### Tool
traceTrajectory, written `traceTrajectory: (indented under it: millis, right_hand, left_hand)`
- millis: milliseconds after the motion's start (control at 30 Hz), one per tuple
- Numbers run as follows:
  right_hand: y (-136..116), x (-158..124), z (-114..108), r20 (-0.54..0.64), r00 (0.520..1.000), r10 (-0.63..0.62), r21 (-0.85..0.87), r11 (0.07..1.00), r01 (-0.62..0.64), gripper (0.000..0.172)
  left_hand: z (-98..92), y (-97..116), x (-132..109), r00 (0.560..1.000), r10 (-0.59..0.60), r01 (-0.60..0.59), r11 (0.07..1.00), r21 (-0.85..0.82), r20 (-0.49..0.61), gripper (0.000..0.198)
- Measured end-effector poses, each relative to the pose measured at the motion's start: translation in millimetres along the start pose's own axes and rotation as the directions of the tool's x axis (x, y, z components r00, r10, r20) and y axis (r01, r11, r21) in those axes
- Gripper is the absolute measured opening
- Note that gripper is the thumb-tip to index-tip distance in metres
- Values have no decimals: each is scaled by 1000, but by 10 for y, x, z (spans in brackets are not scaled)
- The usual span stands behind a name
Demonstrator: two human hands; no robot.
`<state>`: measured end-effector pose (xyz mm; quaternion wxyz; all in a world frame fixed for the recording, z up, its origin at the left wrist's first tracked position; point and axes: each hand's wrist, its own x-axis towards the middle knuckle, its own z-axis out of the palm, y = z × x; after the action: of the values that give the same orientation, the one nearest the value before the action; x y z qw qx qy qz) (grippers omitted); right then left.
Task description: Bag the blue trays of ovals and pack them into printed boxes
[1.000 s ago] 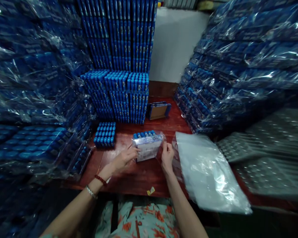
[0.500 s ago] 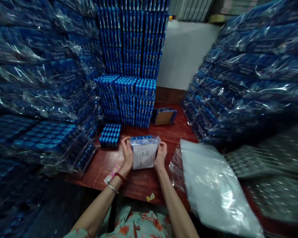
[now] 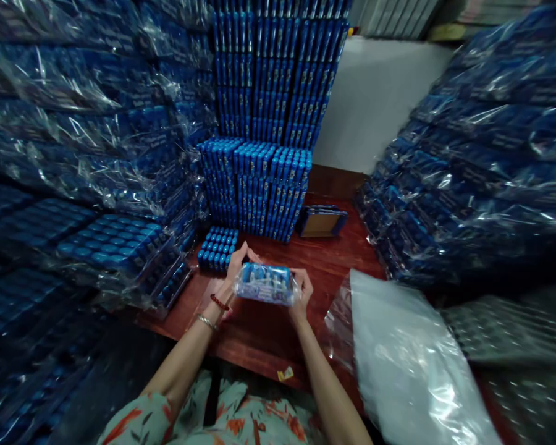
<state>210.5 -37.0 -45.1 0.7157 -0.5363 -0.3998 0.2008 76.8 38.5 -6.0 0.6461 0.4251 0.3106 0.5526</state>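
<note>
Between my two hands is a pack of blue bottles in clear plastic wrap (image 3: 266, 285), tilted so that a long side faces me. My left hand (image 3: 237, 264) grips its left end, with the thumb side up near the top edge. At the right end, the fingers of my right hand (image 3: 302, 288) are curled around the wrapping. Just beyond my left hand stands a block of unwrapped blue-capped bottles (image 3: 217, 247) on the red-brown table (image 3: 254, 327). The exact kind of bottle is too small to tell.
Tall stacks of blue bottles (image 3: 259, 191) rise at the back. Wrapped packs pile up on the left (image 3: 111, 241) and right (image 3: 482, 142). Clear plastic bags (image 3: 408, 352) lie at the table's right. An open cardboard tray (image 3: 322, 224) stands behind, and a yellow scrap (image 3: 286, 373) lies near the front edge.
The wrapped pack has been turned: its pale, flat printed face showed before, and now its side with the blue bottles does. Both hands still hold it. The view has shifted slightly left.
</note>
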Motion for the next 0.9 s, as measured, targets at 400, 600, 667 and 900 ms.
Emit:
traceTrajectory:
  millis: [400, 600, 667, 900]
  right_hand:
    - [308, -609, -598, 7, 957, 290, -212, 936, -282, 44]
    - [435, -431, -269, 245, 888, 389, -223, 914, -339, 58]
    - [481, -556, -154, 286, 882, 376, -238, 919, -314, 58]
    - [484, -1284, -377, 546, 807, 227, -499, 861, 96, 56]
  left_hand:
    - [-1098, -309, -1490, 810, 44, 175, 934, 312, -584, 47]
    - [-977, -327, -2102, 739, -284, 504, 834, 223, -610, 61]
    - [-917, -373, -2217, 688, -415, 583, 804, 114, -595, 68]
    - [-919, -400, -2371, 916, -355, 310, 922, -233, -185, 98]
